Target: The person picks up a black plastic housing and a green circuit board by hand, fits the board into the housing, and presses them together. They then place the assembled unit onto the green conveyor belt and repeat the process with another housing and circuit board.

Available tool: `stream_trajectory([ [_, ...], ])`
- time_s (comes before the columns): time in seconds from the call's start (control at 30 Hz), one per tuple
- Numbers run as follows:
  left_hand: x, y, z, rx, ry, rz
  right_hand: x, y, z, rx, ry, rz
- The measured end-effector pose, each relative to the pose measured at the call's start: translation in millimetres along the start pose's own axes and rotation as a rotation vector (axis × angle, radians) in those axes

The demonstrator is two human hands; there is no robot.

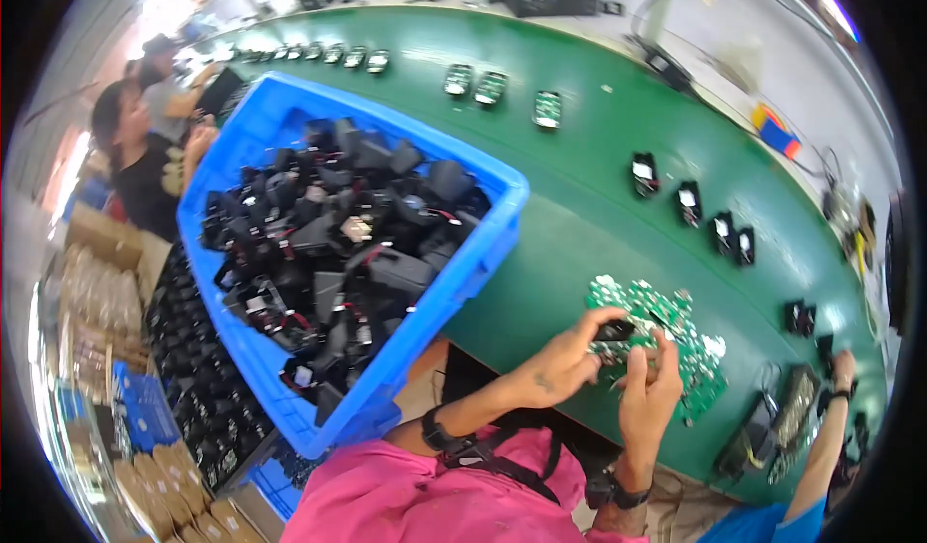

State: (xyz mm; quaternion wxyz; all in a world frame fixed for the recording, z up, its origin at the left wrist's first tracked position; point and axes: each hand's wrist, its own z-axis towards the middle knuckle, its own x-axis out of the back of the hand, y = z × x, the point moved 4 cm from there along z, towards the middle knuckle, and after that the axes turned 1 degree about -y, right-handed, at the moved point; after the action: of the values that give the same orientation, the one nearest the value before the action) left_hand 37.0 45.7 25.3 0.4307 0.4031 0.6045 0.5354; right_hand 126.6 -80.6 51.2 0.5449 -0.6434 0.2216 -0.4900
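Observation:
In front of me, on the green table, lies a loose pile of green circuit boards (pixel 702 389). My left hand (pixel 565 355) grips a small black plastic housing (pixel 614 331) between thumb and fingers, just over the pile's near edge. Close beside it, my right hand (pixel 649 389) has its thumb and fingertips drawn together over the boards. Whatever those fingertips pinch is too small and hidden to make out. The two hands are a short gap apart, with boards showing between and behind them.
A big blue bin (pixel 502 191) full of black housings with wires stands on my left. Boards (pixel 547 110) and black housings (pixel 645 174) sit in a spaced line along the green table (pixel 570 210). At right, a co-worker's hand (pixel 845 367) touches a black part. Two people sit far left.

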Motion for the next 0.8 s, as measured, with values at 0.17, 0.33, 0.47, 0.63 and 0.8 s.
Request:
stream_trajectory([
  [0.17, -0.3, -8.5, -1.7, -0.058, -0.15, -0.056, -4.3, 43.1, -7.4, -0.19, -0.131, 0.167],
  [0.33, -1.9, -17.7, -3.4, -0.117, -0.05, -0.063, -3.0, 37.0, -15.0, -0.045, 0.007, 0.199],
  [0.47, 2.3, -11.4, -5.4, -0.117, -0.018, -0.262, -19.3, 40.3, -18.0, 0.038, -0.147, 0.298],
  [0.63, -0.6, -12.9, -3.9, -0.228, -0.029, -0.115, -1.9, 61.0, -6.2, -0.066, -0.141, 0.279],
  [0.8, -4.2, -9.6, -6.8, -0.362, 0.146, 0.067, -6.7, 58.8, -5.7, -0.029, -0.252, 0.287],
])
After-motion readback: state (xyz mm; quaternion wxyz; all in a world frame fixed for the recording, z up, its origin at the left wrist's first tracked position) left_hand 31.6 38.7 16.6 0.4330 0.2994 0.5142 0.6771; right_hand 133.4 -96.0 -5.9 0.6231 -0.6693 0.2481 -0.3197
